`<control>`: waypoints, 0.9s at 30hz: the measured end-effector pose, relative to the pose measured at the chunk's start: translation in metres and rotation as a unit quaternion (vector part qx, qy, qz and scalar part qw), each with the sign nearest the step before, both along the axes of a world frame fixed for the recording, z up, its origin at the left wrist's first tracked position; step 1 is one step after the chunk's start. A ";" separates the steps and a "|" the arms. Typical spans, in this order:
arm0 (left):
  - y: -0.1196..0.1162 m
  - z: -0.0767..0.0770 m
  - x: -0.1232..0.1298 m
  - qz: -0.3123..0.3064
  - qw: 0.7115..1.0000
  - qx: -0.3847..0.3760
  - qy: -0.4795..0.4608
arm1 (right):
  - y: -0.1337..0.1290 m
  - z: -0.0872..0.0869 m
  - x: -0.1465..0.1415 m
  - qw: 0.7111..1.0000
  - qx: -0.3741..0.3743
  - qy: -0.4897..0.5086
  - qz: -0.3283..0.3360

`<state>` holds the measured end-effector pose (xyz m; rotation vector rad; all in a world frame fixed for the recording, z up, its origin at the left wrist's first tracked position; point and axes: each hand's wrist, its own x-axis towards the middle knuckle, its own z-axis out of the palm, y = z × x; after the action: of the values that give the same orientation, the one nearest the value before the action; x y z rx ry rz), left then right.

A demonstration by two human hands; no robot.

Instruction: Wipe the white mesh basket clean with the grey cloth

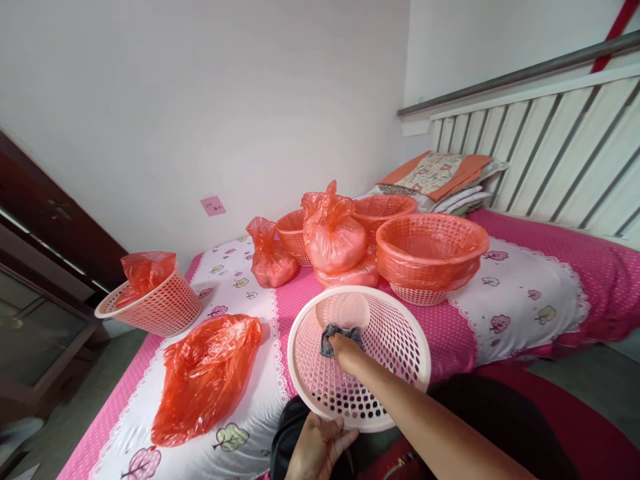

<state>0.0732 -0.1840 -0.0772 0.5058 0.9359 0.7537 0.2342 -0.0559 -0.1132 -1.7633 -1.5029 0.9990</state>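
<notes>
A pale pink plastic basket (423,340) is tipped towards me over my lap, its wide mouth facing me. My left hand (323,445) grips its near rim from below, thumb over the edge. Inside the basket, my right hand (346,352) is closed on a grey cloth (327,340), pressed near the basket's bottom. Part of the cloth is hidden under the fingers. Left of the basket, a crumpled red plastic bag (205,380) lies loose on the bed.
Tied red bags (335,243) stand along the bed (245,407) near the wall. A basket covered with a red bag (433,250) is at right, another basket (170,310) at left. Folded bedding (440,177) lies by a white slatted headboard (540,147).
</notes>
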 end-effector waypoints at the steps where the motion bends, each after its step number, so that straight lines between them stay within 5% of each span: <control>1: 0.000 0.001 0.001 0.001 1.000 0.001 -0.002 | -0.006 0.002 0.000 1.000 0.004 0.003 0.007; 19: 0.002 0.019 0.001 0.006 0.998 0.065 -0.023 | -0.113 0.079 0.003 0.966 0.124 0.120 0.193; 27: 0.001 0.027 0.002 -0.061 0.993 0.098 0.009 | -0.130 0.087 0.041 0.967 0.079 0.005 0.241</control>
<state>0.0756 -0.1827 -0.0503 0.7361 0.8442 0.7337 0.2751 -0.1864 -0.0262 -1.3045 -1.9994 1.0736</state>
